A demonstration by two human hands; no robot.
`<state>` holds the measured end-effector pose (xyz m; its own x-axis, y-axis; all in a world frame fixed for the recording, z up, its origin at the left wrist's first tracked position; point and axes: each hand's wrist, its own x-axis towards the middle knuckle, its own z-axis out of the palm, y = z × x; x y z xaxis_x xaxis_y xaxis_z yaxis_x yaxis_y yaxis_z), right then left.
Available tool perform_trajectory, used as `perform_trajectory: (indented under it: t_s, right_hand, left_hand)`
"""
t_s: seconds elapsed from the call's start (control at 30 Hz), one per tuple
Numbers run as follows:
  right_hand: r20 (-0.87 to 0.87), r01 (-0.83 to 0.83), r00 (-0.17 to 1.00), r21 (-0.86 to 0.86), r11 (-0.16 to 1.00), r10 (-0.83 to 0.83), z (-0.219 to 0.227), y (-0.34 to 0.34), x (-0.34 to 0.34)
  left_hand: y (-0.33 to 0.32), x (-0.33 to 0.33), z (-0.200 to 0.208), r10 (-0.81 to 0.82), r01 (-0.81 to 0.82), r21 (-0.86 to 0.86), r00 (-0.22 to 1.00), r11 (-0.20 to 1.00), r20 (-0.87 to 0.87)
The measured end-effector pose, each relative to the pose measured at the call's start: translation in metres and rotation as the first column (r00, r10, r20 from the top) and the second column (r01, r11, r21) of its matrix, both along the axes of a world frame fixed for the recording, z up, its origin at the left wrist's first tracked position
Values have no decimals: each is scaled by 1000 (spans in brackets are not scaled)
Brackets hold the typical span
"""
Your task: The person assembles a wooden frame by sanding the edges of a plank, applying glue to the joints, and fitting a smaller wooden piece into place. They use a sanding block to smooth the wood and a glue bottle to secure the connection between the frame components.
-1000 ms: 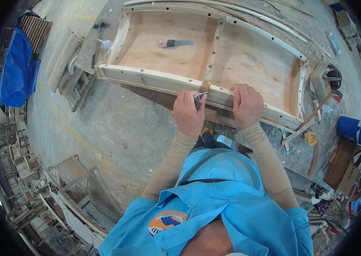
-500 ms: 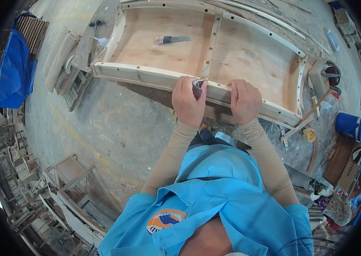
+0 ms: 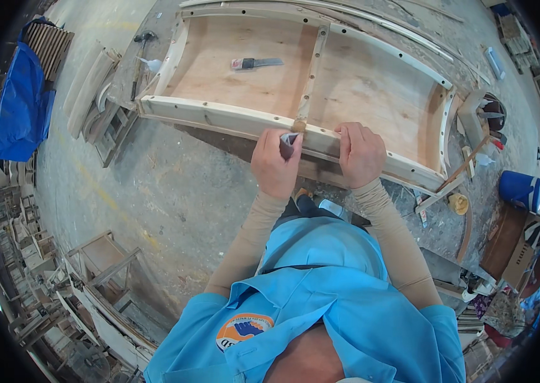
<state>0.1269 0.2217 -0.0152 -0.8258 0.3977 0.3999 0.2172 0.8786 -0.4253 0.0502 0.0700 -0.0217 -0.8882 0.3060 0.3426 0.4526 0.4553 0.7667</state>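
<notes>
My left hand [image 3: 273,165] is closed around a folded piece of dark sandpaper [image 3: 288,145], at the near rail by the middle divider. My right hand [image 3: 363,153] grips the same rail further right, fingers over its top edge. The curved wooden frame [image 3: 219,110] lies across in front of me, with a plywood panel [image 3: 372,86] between its rails and dark holes along them. On the left half of the panel rests a chisel-like tool [image 3: 257,63] with a flat grey blade. The divider [image 3: 310,76] shows a brownish patch where it meets the near rail.
A hammer [image 3: 144,39] and curved wooden pieces [image 3: 93,86] lie left of the frame. To the right are a blue cooler-like container [image 3: 521,189], a small tub of yellowish paste [image 3: 457,203] and wood strips. Stacked wooden parts [image 3: 100,274] stand at lower left.
Both hands have shifted slightly left in the picture. My left hand, with the sandpaper, has drawn back a little toward me, baring more of the rail by the divider.
</notes>
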Motion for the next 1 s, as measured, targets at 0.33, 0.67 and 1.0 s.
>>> perform_trajectory:
  t_s: [0.33,0.67,1.0]
  right_hand:
    - [-10,0,1000,-4,1000,0,-1,0,0]
    - [-28,-6,1000,0,1000,6,-3,0,0]
    - [-20,-16,1000,-6,1000,16,-1,-1,1]
  left_hand:
    - [7,-6,12,9,-9,2,999,1000,48]
    - [8,-9,16,18,-19,2,997,1000,80]
    - [10,-15,13,68,-68,-21,998,997,4]
